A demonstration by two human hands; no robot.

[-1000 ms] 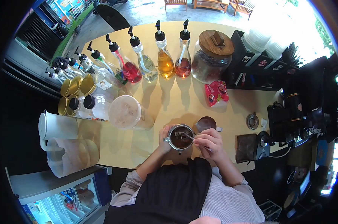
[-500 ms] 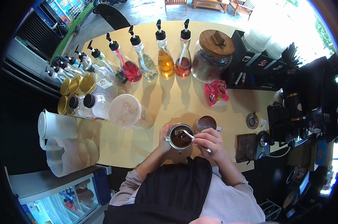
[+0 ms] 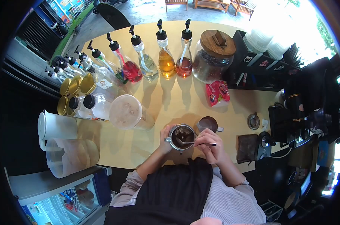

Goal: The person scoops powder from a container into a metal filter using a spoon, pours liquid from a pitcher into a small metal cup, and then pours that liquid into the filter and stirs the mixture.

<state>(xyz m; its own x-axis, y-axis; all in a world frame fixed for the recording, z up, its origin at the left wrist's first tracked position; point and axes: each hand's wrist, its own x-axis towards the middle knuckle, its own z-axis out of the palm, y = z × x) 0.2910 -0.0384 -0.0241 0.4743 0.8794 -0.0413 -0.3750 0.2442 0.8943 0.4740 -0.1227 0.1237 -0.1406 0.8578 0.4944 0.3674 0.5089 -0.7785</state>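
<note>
A metal cup holding dark brown liquid stands near the front of the table. The fingers of my left hand are wrapped round its left side. A thin spoon is pinched in my right hand, its tip down in the liquid and its handle pointing right. Just behind my right hand is a second metal cup with a handle on its right side; my fingers partly cover its front edge.
Several pump bottles curve along the back beside a wooden-lidded jar. A large tub stands left of the cup, with white pitchers farther left. A pink packet, a strainer and a scale-like device are at right.
The spoon has swung from a diagonal slant to nearly level across the cup's lower right. My right hand has turned slightly with it. My left hand stays on the cup.
</note>
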